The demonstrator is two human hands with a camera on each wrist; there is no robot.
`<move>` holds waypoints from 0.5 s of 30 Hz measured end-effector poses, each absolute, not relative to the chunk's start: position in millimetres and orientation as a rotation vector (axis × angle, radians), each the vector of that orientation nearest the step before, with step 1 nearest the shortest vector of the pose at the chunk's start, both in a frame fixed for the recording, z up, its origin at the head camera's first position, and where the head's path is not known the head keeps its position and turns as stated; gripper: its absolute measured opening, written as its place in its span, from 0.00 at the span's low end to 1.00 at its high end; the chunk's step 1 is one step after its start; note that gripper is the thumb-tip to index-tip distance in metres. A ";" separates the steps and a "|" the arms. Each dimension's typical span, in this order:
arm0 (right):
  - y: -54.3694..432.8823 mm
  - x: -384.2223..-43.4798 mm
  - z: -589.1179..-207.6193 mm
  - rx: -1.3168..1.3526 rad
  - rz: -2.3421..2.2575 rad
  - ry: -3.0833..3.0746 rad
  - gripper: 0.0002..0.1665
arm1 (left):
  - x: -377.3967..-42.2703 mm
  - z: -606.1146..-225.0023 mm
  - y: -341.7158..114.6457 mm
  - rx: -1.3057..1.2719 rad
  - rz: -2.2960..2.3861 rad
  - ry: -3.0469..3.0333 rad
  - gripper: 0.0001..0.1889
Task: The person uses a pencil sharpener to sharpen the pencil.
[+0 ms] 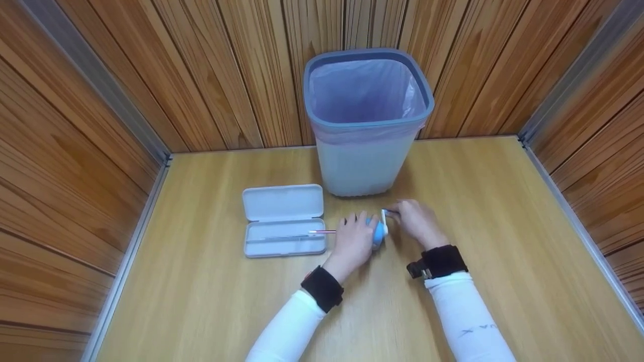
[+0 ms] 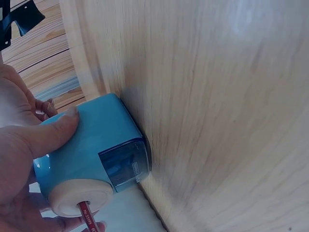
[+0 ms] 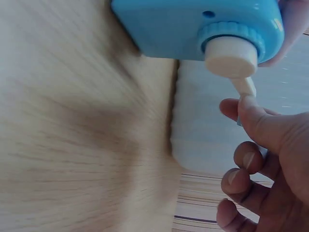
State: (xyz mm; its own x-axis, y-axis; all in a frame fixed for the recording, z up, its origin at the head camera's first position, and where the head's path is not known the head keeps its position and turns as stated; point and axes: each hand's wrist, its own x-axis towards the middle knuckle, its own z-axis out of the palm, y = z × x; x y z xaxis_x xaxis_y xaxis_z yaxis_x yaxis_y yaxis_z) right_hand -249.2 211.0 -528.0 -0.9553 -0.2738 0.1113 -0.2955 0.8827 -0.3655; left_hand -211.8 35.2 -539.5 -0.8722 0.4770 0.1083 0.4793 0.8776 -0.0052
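My left hand (image 1: 354, 239) grips a blue crank pencil sharpener (image 2: 96, 125) on the table, its thumb across the body. A red pencil (image 2: 89, 217) is inserted in the sharpener's round pale front; its white-ended tail (image 1: 313, 232) points left over an open pencil case. A dark translucent drawer (image 2: 126, 163) shows low on the sharpener. My right hand (image 1: 416, 220) pinches the end of the white crank (image 3: 244, 86) between thumb and index finger, the other fingers curled loosely. In the head view the left hand covers most of the sharpener and part of the pencil.
The pale pencil case (image 1: 283, 203) lies with its lid raised, just left of my left hand; a thin grey strip runs along inside it. A lined waste bin (image 1: 354, 166) stands behind the hands. Wooden walls (image 1: 201, 75) border the table (image 1: 201, 301) on three sides.
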 end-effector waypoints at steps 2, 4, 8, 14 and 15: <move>211.3 -250.4 -532.6 0.443 0.601 -3.016 0.11 | -211.9 -540.0 34.8 -0.744 -0.035 -2.928 0.27; 211.4 -250.6 -538.7 0.426 0.616 -3.061 0.12 | -211.7 -540.5 34.7 -0.745 -0.036 -2.925 0.28; 211.4 -250.2 -548.3 0.426 0.614 -3.124 0.13 | -211.7 -540.3 34.4 -0.742 -0.042 -2.944 0.29; 211.0 -248.0 -550.9 0.449 0.605 -3.171 0.13 | -212.1 -540.1 33.7 -0.746 -0.015 -2.953 0.29; 210.9 -247.5 -550.8 0.451 0.606 -3.179 0.13 | -211.9 -540.3 33.7 -0.749 -0.007 -2.954 0.29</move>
